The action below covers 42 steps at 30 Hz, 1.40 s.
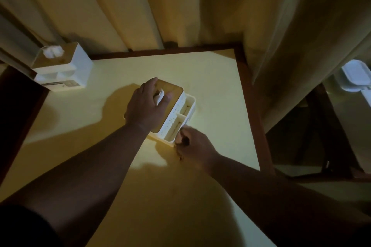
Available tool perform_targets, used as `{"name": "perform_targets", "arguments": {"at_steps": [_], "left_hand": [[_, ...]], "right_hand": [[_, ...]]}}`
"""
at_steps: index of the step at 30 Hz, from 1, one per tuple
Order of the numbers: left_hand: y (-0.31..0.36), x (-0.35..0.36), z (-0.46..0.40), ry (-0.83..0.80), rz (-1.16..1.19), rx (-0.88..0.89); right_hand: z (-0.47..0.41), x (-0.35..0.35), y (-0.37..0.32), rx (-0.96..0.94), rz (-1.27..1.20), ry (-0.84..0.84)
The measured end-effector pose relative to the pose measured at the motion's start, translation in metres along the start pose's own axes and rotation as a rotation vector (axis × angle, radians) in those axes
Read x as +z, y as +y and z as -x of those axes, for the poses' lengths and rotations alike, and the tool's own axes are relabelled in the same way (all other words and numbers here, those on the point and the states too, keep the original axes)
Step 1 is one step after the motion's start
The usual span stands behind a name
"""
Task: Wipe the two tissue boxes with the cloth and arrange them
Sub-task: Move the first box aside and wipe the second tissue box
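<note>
A white tissue box with a brown lid and open side compartments stands tilted near the middle of the yellow table. My left hand lies spread on its lid, beside the tissue poking out, and presses down. My right hand is at the box's near right corner, its fingers curled round something dark, apparently the cloth, most of which is hidden in the dim light. A second white tissue box, with tissue sticking up from its top, stands at the table's far left corner, apart from both hands.
Heavy curtains hang right behind the table and along its right side. The table has a dark wooden rim. A white lidded container sits on a lower surface at the far right, beyond a dark gap.
</note>
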<state>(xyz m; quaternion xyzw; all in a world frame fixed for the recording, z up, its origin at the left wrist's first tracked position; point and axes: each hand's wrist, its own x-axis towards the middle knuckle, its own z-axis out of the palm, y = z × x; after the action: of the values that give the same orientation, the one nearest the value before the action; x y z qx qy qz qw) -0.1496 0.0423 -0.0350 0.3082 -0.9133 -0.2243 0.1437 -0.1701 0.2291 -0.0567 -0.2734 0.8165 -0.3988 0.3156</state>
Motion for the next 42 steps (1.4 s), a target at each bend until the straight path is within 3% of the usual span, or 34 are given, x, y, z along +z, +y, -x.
{"name": "perform_targets", "arguments": {"at_steps": [3,6,12,15,17,20,25,27,29,30,32,34,36,42], "left_hand": [[0.0,0.0,-0.001,-0.005,-0.03,0.021],[0.004,-0.002,0.0,-0.017,-0.073,0.034],[0.01,-0.01,0.003,-0.135,-0.111,0.084],[0.006,-0.017,0.006,-0.22,-0.105,0.221],[0.003,-0.021,0.006,-0.28,-0.125,0.337],[-0.006,-0.024,0.0,-0.35,-0.149,0.516],[-0.028,-0.034,-0.02,-0.524,-0.263,0.731],[-0.027,-0.041,-0.026,-0.552,-0.218,0.715],[-0.025,-0.045,-0.025,-0.503,-0.071,0.587],[-0.024,-0.045,-0.022,-0.461,0.012,0.486],[-0.022,-0.038,-0.017,-0.374,0.12,0.28],[-0.019,-0.03,-0.013,-0.313,0.107,0.148],[-0.017,-0.023,-0.011,-0.285,0.068,0.127],[-0.024,-0.007,-0.007,-0.176,0.059,0.114]], "right_hand": [[0.009,-0.021,0.0,0.063,-0.212,0.006],[0.011,-0.046,-0.001,0.07,-0.107,0.145],[0.036,-0.077,-0.009,-0.03,0.069,0.07],[0.047,-0.08,-0.011,-0.028,-0.12,-0.032],[0.051,-0.078,-0.014,0.042,-0.025,0.036],[0.058,-0.073,-0.021,0.003,0.069,0.117],[0.066,-0.063,-0.041,0.136,-0.278,0.163],[0.069,-0.058,-0.049,0.163,-0.505,0.189],[0.07,-0.05,-0.054,0.203,-0.588,0.225],[0.069,-0.045,-0.052,0.206,-0.514,0.245],[0.067,-0.038,-0.049,0.168,-0.099,0.253],[0.064,-0.029,-0.038,0.174,0.165,0.208],[0.061,-0.019,-0.02,0.176,0.25,0.2],[0.058,-0.004,0.017,0.17,0.854,0.082]]}}
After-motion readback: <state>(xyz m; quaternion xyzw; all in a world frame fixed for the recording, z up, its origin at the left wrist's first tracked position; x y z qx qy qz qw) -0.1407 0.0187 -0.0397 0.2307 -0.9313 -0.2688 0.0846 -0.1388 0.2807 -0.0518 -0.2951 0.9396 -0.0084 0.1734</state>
